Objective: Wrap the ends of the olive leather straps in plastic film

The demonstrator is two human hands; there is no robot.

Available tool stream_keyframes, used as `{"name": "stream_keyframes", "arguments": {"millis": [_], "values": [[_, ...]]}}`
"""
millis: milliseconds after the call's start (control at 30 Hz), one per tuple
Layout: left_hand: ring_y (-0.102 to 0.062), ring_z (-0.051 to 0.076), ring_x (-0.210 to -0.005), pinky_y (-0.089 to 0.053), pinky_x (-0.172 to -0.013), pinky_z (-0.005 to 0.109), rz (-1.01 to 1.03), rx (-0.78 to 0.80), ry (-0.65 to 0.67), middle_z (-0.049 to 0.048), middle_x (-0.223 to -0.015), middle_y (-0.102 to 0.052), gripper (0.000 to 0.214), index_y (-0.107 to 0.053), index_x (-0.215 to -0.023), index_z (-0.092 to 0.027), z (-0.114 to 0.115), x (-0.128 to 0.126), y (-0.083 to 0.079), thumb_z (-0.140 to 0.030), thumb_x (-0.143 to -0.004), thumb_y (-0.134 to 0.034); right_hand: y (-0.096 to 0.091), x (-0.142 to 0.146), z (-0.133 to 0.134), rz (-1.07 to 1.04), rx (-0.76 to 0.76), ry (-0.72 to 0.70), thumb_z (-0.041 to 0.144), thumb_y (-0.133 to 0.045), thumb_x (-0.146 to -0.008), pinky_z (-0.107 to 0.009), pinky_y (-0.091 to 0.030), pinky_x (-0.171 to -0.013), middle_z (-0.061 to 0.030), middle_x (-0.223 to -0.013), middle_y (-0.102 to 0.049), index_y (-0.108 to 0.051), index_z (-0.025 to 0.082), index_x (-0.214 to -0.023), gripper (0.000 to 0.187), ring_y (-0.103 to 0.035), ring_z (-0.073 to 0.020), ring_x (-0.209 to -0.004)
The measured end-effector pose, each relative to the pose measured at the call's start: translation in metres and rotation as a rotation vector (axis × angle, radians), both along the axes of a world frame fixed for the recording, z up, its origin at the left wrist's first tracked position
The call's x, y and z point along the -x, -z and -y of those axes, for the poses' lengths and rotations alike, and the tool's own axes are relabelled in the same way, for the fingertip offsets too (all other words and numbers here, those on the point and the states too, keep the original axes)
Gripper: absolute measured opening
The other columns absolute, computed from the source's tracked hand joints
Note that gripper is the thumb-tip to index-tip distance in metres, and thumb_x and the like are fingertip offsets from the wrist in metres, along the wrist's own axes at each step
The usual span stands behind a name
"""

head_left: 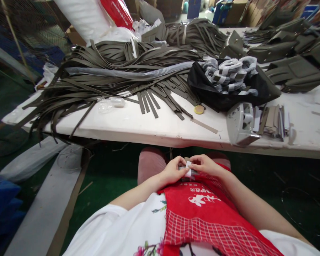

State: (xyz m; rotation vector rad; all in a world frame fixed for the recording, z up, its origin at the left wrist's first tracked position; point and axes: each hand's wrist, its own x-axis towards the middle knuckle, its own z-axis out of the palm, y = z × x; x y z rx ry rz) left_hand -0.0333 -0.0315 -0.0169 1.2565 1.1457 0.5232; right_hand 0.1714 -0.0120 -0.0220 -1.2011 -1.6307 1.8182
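Observation:
Above my lap, my left hand (174,171) and my right hand (204,165) meet, fingers pinched together. Between them is a small bundle with a white paper band (188,172) round it, partly hidden by the fingers. It resembles the banded coils (230,67) lying in the black pouch (261,87) on the table. My left thumb and fingers grip the bundle's left side, while my right thumb and forefinger press at the white band. A bit of grey-brown material shows just above the band.
A white table (117,122) stands before my knees. Long dark olive straps (101,85) are heaped on it. A tape dispenser (241,124), stacked card pieces (276,122), a yellow disc (198,109) and olive bags (296,73) lie further right.

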Motion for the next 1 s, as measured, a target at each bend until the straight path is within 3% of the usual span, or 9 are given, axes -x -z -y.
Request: {"name": "stream_keyframes", "arguments": {"millis": [300,433,600,700,800,1000], "values": [[-0.057,0.012,-0.070,-0.044,-0.061,0.022,0.052,0.033,0.092,0.0006,-0.080,-0.060,0.037,-0.048,-0.094,-0.017,-0.002,0.002,0.009,-0.037,-0.076,-0.073,0.002,0.005,-0.004,0.030,0.020,-0.042,0.042,-0.071,-0.073,-0.027,-0.045,-0.064,-0.0033,-0.072,-0.068,-0.067,0.014,-0.075,0.029,-0.058,-0.0150,-0.066],[-0.058,0.013,-0.074,-0.044,-0.064,0.023,0.032,0.058,0.260,0.0022,-0.086,-0.063,0.042,-0.056,-0.097,-0.014,-0.010,0.008,0.009,-0.038,-0.071,-0.078,-0.006,0.009,-0.002,0.207,-0.114,-0.028,0.030,-0.065,-0.076,-0.026,-0.044,-0.062,-0.0032,-0.071,-0.070,-0.068,0.015,-0.073,0.016,-0.060,-0.0149,-0.064],[-0.060,0.014,-0.071,-0.044,-0.062,0.023,-0.008,0.144,0.447,0.0035,-0.085,-0.067,0.039,-0.063,-0.103,-0.013,-0.016,0.005,0.006,-0.040,-0.077,-0.071,-0.021,0.013,-0.003,0.461,-0.253,-0.097,0.023,-0.062,-0.078,-0.024,-0.040,-0.058,-0.0019,-0.072,-0.072,-0.069,0.018,-0.072,0.010,-0.062,-0.0150,-0.064],[-0.057,0.014,-0.061,-0.040,-0.055,0.023,-0.146,0.131,0.370,0.0019,-0.073,-0.065,0.031,-0.066,-0.090,-0.012,-0.018,-0.007,0.010,-0.034,-0.070,-0.075,-0.032,0.017,-0.007,0.699,-0.373,-0.197,0.025,-0.063,-0.079,-0.026,-0.037,-0.056,-0.0023,-0.069,-0.071,-0.066,0.020,-0.068,0.013,-0.061,-0.0163,-0.063],[-0.055,0.013,-0.054,-0.041,-0.052,0.024,-0.129,0.199,0.234,0.0004,-0.064,-0.063,0.022,-0.068,-0.086,-0.012,-0.023,-0.018,0.015,-0.026,-0.069,-0.071,-0.038,0.023,-0.006,0.899,-0.504,-0.218,0.023,-0.058,-0.084,-0.028,-0.040,-0.062,-0.0075,-0.077,-0.071,-0.067,0.018,-0.074,0.015,-0.064,-0.0204,-0.071],[-0.054,0.010,-0.055,-0.043,-0.056,0.022,0.050,0.268,0.068,0.0013,-0.067,-0.065,0.026,-0.071,-0.092,-0.010,-0.049,-0.014,0.007,-0.024,-0.069,-0.069,-0.028,0.020,0.011,0.772,-0.748,-0.169,0.014,-0.043,-0.092,-0.037,-0.048,-0.094,-0.0129,-0.112,-0.066,-0.063,0.015,-0.119,0.034,-0.061,-0.0247,-0.104]]}}
